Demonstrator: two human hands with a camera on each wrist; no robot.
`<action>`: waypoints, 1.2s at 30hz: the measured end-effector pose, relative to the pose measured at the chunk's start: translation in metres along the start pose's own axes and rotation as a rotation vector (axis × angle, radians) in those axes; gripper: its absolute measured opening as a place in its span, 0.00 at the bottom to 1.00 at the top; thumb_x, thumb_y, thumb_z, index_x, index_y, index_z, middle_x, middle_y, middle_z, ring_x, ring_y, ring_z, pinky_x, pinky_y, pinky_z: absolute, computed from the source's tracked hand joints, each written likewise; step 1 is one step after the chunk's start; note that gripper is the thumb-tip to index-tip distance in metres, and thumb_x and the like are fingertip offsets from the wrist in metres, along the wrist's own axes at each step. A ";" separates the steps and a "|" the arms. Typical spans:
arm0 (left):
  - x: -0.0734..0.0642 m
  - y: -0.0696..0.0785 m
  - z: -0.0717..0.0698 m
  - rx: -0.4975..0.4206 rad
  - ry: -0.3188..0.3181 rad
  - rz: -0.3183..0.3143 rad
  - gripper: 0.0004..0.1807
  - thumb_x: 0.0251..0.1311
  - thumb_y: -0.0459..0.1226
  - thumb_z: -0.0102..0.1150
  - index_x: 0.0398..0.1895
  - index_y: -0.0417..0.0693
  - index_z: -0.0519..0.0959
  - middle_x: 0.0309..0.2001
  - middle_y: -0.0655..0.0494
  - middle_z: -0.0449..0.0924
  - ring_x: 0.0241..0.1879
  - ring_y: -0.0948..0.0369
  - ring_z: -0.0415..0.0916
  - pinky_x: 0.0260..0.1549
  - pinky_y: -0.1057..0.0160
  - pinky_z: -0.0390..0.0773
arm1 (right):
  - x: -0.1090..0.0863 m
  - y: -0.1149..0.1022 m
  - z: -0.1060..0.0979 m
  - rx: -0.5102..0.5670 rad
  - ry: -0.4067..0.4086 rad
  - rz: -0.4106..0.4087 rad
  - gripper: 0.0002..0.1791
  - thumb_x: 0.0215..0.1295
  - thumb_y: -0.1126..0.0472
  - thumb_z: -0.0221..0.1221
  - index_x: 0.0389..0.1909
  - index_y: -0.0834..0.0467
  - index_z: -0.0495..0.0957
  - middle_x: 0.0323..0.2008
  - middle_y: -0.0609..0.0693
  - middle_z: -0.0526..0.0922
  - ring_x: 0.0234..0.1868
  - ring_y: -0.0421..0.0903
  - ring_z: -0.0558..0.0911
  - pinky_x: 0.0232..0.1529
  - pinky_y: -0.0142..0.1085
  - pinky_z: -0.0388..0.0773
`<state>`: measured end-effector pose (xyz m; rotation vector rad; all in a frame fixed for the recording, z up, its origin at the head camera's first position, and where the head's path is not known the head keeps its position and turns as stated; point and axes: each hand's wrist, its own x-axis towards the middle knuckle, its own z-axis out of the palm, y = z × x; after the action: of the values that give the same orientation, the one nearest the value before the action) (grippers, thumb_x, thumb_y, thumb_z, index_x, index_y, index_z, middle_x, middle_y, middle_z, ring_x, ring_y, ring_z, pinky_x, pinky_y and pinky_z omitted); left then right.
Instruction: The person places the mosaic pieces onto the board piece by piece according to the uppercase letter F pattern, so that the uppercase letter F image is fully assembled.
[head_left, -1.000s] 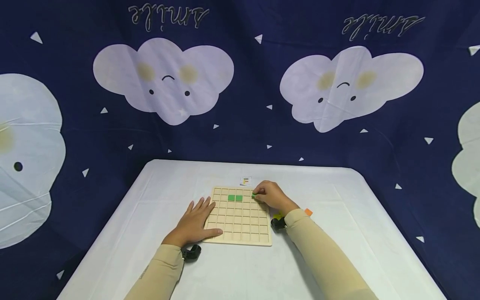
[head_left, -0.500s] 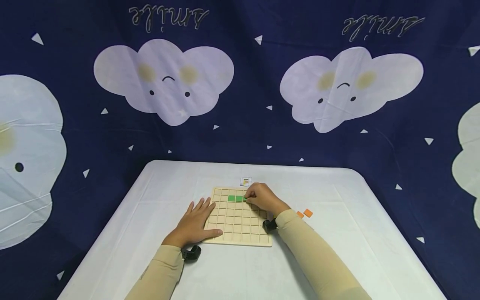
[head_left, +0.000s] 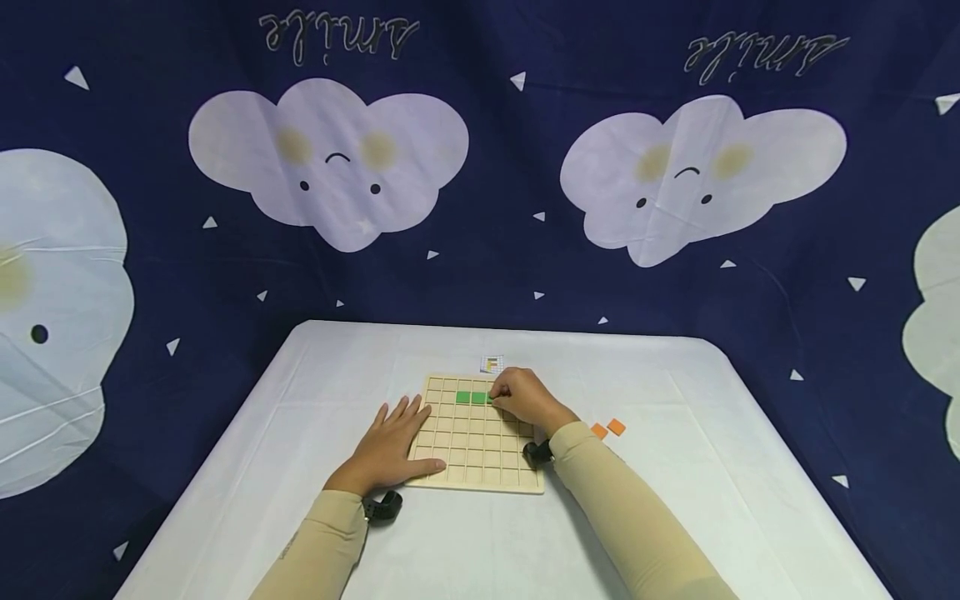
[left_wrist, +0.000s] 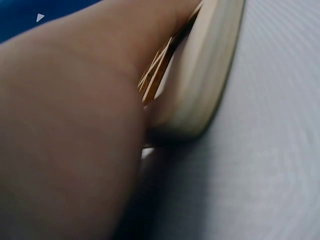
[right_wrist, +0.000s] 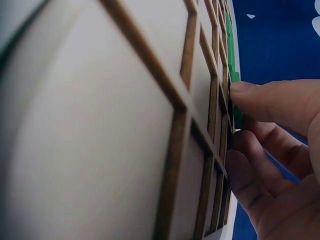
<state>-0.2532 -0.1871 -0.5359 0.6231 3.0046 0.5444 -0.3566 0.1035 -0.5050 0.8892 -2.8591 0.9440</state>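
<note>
A wooden grid board (head_left: 468,450) lies on the white table. Two green square tiles (head_left: 471,397) sit side by side in its second row from the far edge. My right hand (head_left: 528,396) pinches a third green tile (right_wrist: 236,80) between thumb and fingers, just right of those two, at the board's surface. Whether that tile is fully in its cell, I cannot tell. Spread flat, my left hand (head_left: 390,443) rests on the board's left edge, its thumb along the near left corner. The left wrist view shows the hand's side against the board's edge (left_wrist: 200,85).
Two orange tiles (head_left: 616,427) lie on the table right of the board, partly beside the right sleeve. A small printed card (head_left: 492,363) lies beyond the board's far edge. A dark blue cloth with clouds (head_left: 330,167) hangs behind the table (head_left: 360,342).
My right hand has moved left with the green tile, from the board's right side to beside the two green tiles, then stayed nearly still. The left hand has not moved.
</note>
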 end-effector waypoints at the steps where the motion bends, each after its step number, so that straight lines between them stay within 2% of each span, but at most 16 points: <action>1: 0.000 0.000 0.000 -0.001 0.000 0.000 0.62 0.57 0.76 0.57 0.83 0.44 0.59 0.83 0.44 0.48 0.82 0.46 0.39 0.77 0.40 0.35 | 0.000 0.001 0.000 -0.002 0.003 0.001 0.05 0.63 0.70 0.73 0.35 0.57 0.90 0.38 0.45 0.84 0.39 0.41 0.80 0.45 0.40 0.81; 7: 0.001 0.001 0.000 0.003 -0.001 -0.001 0.62 0.56 0.76 0.56 0.84 0.45 0.59 0.83 0.45 0.48 0.82 0.46 0.39 0.77 0.40 0.35 | -0.001 0.003 0.001 0.003 -0.001 0.011 0.05 0.63 0.68 0.74 0.35 0.56 0.89 0.38 0.44 0.83 0.38 0.40 0.79 0.44 0.39 0.81; 12: 0.000 0.001 -0.001 0.005 -0.008 0.000 0.62 0.57 0.76 0.56 0.84 0.45 0.59 0.83 0.44 0.48 0.82 0.46 0.39 0.77 0.39 0.35 | -0.004 0.003 -0.002 0.067 -0.007 0.028 0.04 0.64 0.66 0.74 0.37 0.57 0.89 0.39 0.44 0.83 0.39 0.41 0.80 0.44 0.40 0.81; 16: 0.000 0.001 -0.002 0.004 -0.009 -0.003 0.62 0.57 0.76 0.57 0.84 0.45 0.59 0.83 0.44 0.48 0.82 0.46 0.39 0.77 0.39 0.35 | -0.008 0.007 -0.011 0.137 0.007 0.055 0.04 0.69 0.64 0.71 0.41 0.58 0.90 0.40 0.44 0.84 0.41 0.42 0.82 0.45 0.40 0.82; 21: 0.000 0.000 -0.001 0.005 0.004 0.000 0.62 0.57 0.75 0.57 0.84 0.44 0.59 0.83 0.44 0.48 0.82 0.46 0.40 0.77 0.39 0.36 | -0.015 0.013 -0.029 0.213 0.063 0.096 0.08 0.72 0.61 0.68 0.45 0.60 0.90 0.44 0.46 0.86 0.45 0.46 0.84 0.51 0.44 0.82; 25: 0.001 0.001 -0.002 0.010 -0.001 0.004 0.62 0.57 0.76 0.57 0.84 0.45 0.59 0.83 0.45 0.48 0.82 0.46 0.39 0.77 0.40 0.35 | -0.026 0.022 -0.045 0.233 0.097 0.130 0.10 0.73 0.59 0.68 0.47 0.61 0.89 0.47 0.48 0.86 0.50 0.48 0.84 0.56 0.47 0.81; 29: 0.001 0.001 -0.003 0.002 0.000 0.010 0.61 0.57 0.75 0.58 0.83 0.44 0.59 0.83 0.44 0.48 0.82 0.45 0.40 0.77 0.39 0.36 | -0.041 0.031 -0.057 0.236 0.105 0.182 0.11 0.72 0.57 0.68 0.48 0.59 0.89 0.49 0.47 0.86 0.50 0.50 0.83 0.56 0.49 0.80; 36: 0.001 0.000 -0.001 0.015 -0.005 0.005 0.62 0.56 0.77 0.55 0.84 0.44 0.59 0.83 0.44 0.48 0.82 0.46 0.40 0.77 0.39 0.35 | -0.065 0.041 -0.067 0.174 0.078 0.173 0.11 0.72 0.57 0.69 0.49 0.59 0.88 0.51 0.51 0.86 0.49 0.52 0.85 0.51 0.49 0.83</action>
<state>-0.2544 -0.1873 -0.5351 0.6326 3.0057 0.5202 -0.3345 0.2011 -0.4837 0.6044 -2.8575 1.2316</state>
